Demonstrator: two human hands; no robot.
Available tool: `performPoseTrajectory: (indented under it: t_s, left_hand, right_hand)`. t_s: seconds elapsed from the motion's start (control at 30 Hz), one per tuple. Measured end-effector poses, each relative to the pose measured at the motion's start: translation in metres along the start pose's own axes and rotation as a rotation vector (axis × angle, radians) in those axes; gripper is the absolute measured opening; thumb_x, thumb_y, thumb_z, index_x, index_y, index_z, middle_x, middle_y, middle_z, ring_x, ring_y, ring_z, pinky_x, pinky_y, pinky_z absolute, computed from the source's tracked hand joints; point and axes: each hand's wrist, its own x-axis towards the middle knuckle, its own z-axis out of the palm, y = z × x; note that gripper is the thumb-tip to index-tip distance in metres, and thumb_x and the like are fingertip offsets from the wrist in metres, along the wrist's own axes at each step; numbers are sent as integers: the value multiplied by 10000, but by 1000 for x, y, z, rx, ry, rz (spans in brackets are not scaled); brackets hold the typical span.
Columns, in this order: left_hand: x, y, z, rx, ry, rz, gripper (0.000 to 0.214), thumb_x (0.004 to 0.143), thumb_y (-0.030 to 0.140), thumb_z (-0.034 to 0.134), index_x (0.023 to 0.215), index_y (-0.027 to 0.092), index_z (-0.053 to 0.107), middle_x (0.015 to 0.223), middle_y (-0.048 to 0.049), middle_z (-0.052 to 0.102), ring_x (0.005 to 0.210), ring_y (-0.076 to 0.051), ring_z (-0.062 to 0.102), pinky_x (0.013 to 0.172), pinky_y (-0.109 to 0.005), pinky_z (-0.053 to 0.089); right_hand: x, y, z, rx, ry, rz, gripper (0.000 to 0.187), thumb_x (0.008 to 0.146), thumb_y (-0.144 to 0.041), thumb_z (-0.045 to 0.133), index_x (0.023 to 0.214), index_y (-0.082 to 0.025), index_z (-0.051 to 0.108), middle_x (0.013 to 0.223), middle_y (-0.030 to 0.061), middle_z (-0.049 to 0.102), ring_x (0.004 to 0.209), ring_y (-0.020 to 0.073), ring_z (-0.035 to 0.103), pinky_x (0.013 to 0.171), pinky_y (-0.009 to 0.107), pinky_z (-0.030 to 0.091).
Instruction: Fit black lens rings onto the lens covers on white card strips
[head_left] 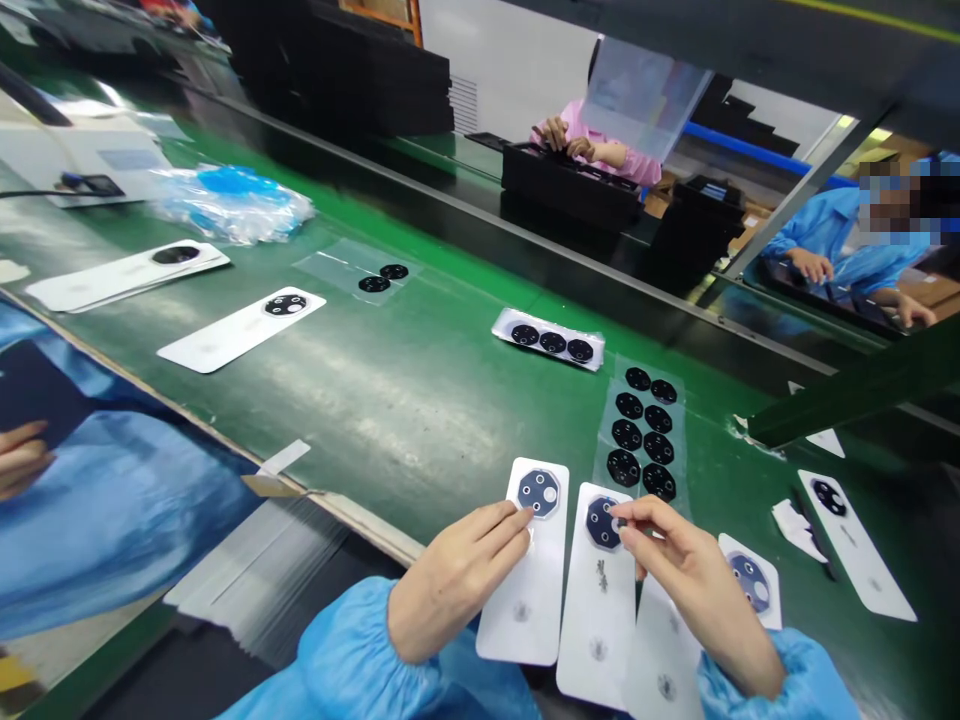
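Two white phone back cover-like panels lie side by side before me, the left panel (523, 610) and the middle panel (598, 630), each with a dark blue camera disc near its top. My left hand (466, 570) rests on the left panel, fingers stretched out, tips at the lower edge of its disc (538, 492); its thumb is hidden. My right hand (686, 570) is pinched, thumb against forefinger, at the right edge of the middle panel's disc (600, 524). What it pinches is too small to name. Another white panel (664, 650) lies partly under my right wrist.
A clear sheet (643, 425) holds several black discs, and a white strip (547, 340) holds three. More panels lie at right (859, 550) and left (240, 335). Plastic bags (232, 200) sit farther back. A green post (855, 385) slants in at right. Co-workers sit left and opposite.
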Motion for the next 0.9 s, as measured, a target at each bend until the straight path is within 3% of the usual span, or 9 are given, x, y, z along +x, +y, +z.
performPoseTrajectory:
  t_s: [0.2,0.37,0.5,0.63,0.73,0.9]
  left_hand:
    - [1,-1,-2,9,-26,19,337,946,68,268,821,112,578,992,-95,691,919,-175,628,808,-294,554]
    - [2,-3,-1,-17,-77,16,351,949,69,267,792,122,576,1009,-79,680,878,-171,609,778,-300,510]
    - [-1,-2,1,-8,-116,-22,313,946,72,299,808,138,572,1051,-51,667,884,-175,568,780,-339,432]
    - [-3,-1,3,6,-104,-46,307,952,80,300,813,145,566,1066,-33,662,905,-172,539,800,-344,368]
    - [-3,-1,2,-2,-97,-54,330,965,97,275,805,150,559,1055,-25,665,896,-165,532,799,-338,349]
    - [1,-2,1,-7,-73,-56,355,970,94,247,798,148,553,1024,-35,670,882,-156,537,789,-331,343]
  right_hand:
    - [7,6,2,-107,-36,-77,212,846,-355,517,938,-228,660,860,34,599,756,167,565,636,264,465]
    - [17,-3,14,-71,-7,-51,149,842,-334,535,843,-209,615,763,2,581,670,144,537,607,257,437]
    - [31,-4,35,-132,-29,-178,137,842,-231,542,783,-217,665,808,5,518,702,136,521,618,259,425]
    - [40,0,54,-234,84,-317,144,825,-125,551,785,-207,661,816,14,448,796,165,496,684,294,434]
    - [40,0,60,-341,152,-437,168,832,-85,531,783,-200,644,808,25,451,801,177,461,686,313,431]
    - [36,0,67,-494,181,-519,206,869,-98,483,781,-207,635,836,40,470,804,183,442,666,314,427]
